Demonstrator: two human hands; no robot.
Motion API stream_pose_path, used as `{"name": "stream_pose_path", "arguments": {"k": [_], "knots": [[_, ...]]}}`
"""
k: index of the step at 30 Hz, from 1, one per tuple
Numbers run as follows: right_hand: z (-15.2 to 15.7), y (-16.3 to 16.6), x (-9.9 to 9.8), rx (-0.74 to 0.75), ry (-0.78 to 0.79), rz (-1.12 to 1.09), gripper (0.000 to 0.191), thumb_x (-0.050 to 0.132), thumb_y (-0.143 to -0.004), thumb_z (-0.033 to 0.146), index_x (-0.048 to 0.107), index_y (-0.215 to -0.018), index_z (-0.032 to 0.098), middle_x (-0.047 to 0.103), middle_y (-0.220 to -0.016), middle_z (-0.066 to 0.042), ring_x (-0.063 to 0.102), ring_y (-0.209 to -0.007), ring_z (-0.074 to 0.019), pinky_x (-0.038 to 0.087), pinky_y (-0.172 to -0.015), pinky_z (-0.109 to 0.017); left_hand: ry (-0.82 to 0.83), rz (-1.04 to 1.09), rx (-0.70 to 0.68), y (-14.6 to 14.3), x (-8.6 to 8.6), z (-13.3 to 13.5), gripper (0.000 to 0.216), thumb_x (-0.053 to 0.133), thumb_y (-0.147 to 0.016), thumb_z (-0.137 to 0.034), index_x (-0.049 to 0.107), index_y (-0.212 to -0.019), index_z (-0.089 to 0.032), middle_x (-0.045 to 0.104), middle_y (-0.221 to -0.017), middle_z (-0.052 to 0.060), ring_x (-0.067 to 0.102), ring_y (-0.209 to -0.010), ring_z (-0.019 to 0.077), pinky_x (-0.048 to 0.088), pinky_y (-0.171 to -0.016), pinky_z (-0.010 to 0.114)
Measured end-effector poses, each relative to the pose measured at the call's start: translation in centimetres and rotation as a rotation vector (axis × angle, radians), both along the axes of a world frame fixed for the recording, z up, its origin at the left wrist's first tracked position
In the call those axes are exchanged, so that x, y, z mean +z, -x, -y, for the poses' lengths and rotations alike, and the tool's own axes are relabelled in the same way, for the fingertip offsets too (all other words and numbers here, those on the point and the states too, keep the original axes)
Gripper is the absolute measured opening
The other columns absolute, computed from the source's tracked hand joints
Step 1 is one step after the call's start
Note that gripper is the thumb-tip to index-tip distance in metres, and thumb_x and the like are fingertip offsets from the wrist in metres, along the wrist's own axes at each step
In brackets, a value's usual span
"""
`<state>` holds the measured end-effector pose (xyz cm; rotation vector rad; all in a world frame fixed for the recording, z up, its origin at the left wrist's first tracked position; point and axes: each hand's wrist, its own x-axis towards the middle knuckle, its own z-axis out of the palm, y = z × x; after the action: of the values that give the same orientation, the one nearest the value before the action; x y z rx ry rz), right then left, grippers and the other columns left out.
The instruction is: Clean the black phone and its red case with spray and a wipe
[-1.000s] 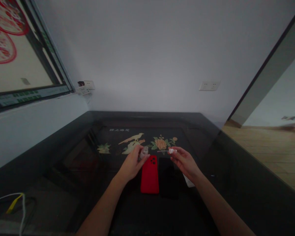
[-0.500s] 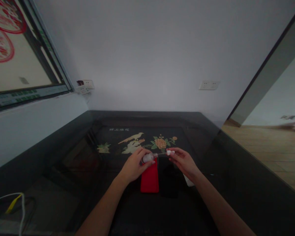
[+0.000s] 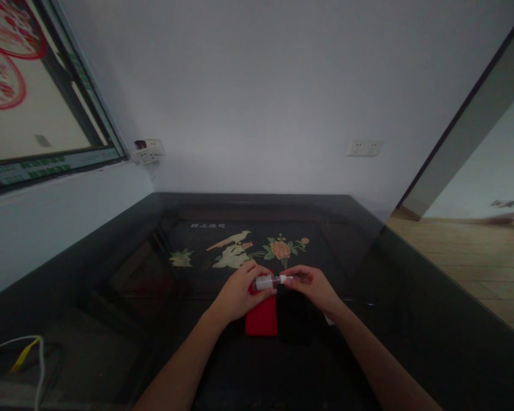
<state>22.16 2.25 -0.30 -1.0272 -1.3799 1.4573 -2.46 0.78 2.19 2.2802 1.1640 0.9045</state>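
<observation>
A small clear dropper bottle (image 3: 264,282) with a pale label lies sideways in my left hand (image 3: 239,291), gripped between thumb and fingers. At the bottle's neck, my right hand (image 3: 310,284) pinches the white dropper cap (image 3: 285,279). The dropper's stem no longer shows, and the cap sits up against the neck; whether it is screwed on I cannot tell. Beneath the hands a flat red case or packet (image 3: 261,318) lies on the dark table, its far part covered by the bottle and my left hand. A white item (image 3: 329,321) peeks out under my right wrist.
The glossy black table (image 3: 223,371) bears a bird-and-flower picture (image 3: 278,249) beyond my hands. White and yellow cables (image 3: 40,365) lie at the near left. A wall with sockets (image 3: 365,148) rises behind, and a window (image 3: 38,114) is at left.
My right hand has moved left and slightly down, bringing the cap to the bottle's neck; the stem has gone inside. My left hand has lowered slightly with the bottle.
</observation>
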Motion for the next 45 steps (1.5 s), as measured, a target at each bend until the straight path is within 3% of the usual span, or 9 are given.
{"name": "stream_pose_path", "arguments": {"k": [6, 10, 14, 20, 25, 28, 34, 42, 45], "knots": [[0.1, 0.3, -0.1, 0.006, -0.035, 0.048, 0.035, 0.084, -0.075, 0.050, 0.075, -0.090, 0.021, 0.078, -0.084, -0.005, 0.074, -0.076, -0.0200, 0.059, -0.073, -0.034, 0.010, -0.005, -0.026, -0.3, -0.2, 0.1, 0.031, 0.073, -0.087, -0.042, 0.067, -0.113, -0.026, 0.063, -0.108, 0.005, 0.062, -0.100, 0.0212, 0.050, -0.090, 0.034], [0.4, 0.6, 0.0, 0.032, -0.062, 0.105, 0.039, 0.075, -0.081, 0.058, 0.069, -0.086, 0.020, 0.072, -0.069, -0.001, 0.071, -0.060, -0.0174, 0.055, -0.056, -0.028, 0.016, -0.012, -0.039, -0.3, -0.2, 0.1, 0.031, 0.073, -0.087, -0.042, 0.068, -0.112, -0.026, 0.063, -0.107, 0.006, 0.062, -0.097, 0.0210, 0.050, -0.088, 0.033], [0.7, 0.6, 0.2, 0.066, -0.090, 0.134, 0.040, 0.066, -0.090, 0.059, 0.067, -0.086, 0.020, 0.072, -0.070, -0.002, 0.071, -0.059, -0.0169, 0.054, -0.055, -0.027, 0.025, -0.019, -0.051, -0.3, -0.1, 0.2, 0.030, 0.073, -0.088, -0.043, 0.067, -0.111, -0.026, 0.063, -0.106, 0.005, 0.062, -0.097, 0.0205, 0.050, -0.088, 0.033], [1.1, 0.4, 0.5, 0.123, -0.113, 0.213, 0.034, 0.071, -0.089, 0.052, 0.069, -0.104, 0.021, 0.073, -0.076, -0.002, 0.072, -0.065, -0.0175, 0.054, -0.057, -0.026, 0.025, -0.032, -0.042, -0.3, -0.2, 0.1, 0.031, 0.075, -0.086, -0.043, 0.066, -0.111, -0.026, 0.062, -0.105, 0.004, 0.062, -0.093, 0.0188, 0.049, -0.085, 0.030], [1.2, 0.2, 0.7, 0.095, -0.103, 0.312, 0.036, 0.068, -0.089, 0.056, 0.071, -0.084, 0.021, 0.066, -0.060, 0.001, 0.058, -0.044, -0.0118, 0.038, -0.042, -0.022, 0.012, -0.024, -0.100, -0.3, 0.1, 0.3, 0.029, 0.076, -0.086, -0.042, 0.066, -0.107, -0.025, 0.063, -0.102, 0.004, 0.062, -0.090, 0.0186, 0.049, -0.081, 0.029], [1.2, 0.2, 0.8, 0.095, -0.111, 0.328, 0.041, 0.066, -0.090, 0.057, 0.069, -0.073, 0.020, 0.064, -0.057, 0.001, 0.054, -0.041, -0.0102, 0.037, -0.041, -0.022, 0.007, -0.019, -0.114, -0.3, 0.3, 0.5, 0.029, 0.076, -0.086, -0.041, 0.066, -0.107, -0.024, 0.063, -0.101, 0.004, 0.062, -0.089, 0.0187, 0.048, -0.080, 0.029], [1.2, 0.7, 0.7, 0.092, -0.127, 0.210, 0.034, 0.071, -0.088, 0.052, 0.068, -0.103, 0.021, 0.069, -0.072, 0.000, 0.068, -0.060, -0.0151, 0.049, -0.050, -0.022, 0.013, -0.026, -0.111, -0.4, 0.6, 0.5, 0.027, 0.073, -0.087, -0.041, 0.067, -0.107, -0.024, 0.064, -0.101, 0.004, 0.062, -0.091, 0.0191, 0.049, -0.082, 0.029], [1.4, 0.6, 1.1, 0.092, -0.183, 0.223, 0.038, 0.074, -0.087, 0.048, 0.067, -0.111, 0.020, 0.075, -0.086, -0.005, 0.073, -0.077, -0.0189, 0.056, -0.064, -0.027, 0.012, -0.011, -0.006, -0.4, -0.1, 0.1, 0.027, 0.073, -0.088, -0.041, 0.067, -0.108, -0.025, 0.065, -0.104, 0.003, 0.063, -0.093, 0.0194, 0.049, -0.087, 0.032], [1.5, 0.5, 1.2, 0.093, -0.189, 0.247, 0.033, 0.072, -0.088, 0.049, 0.070, -0.104, 0.019, 0.075, -0.086, -0.004, 0.073, -0.076, -0.0184, 0.056, -0.069, -0.028, 0.015, -0.020, -0.031, -0.4, 0.2, 0.2, 0.027, 0.073, -0.087, -0.041, 0.067, -0.108, -0.025, 0.064, -0.104, 0.003, 0.063, -0.093, 0.0192, 0.049, -0.086, 0.032]]}}
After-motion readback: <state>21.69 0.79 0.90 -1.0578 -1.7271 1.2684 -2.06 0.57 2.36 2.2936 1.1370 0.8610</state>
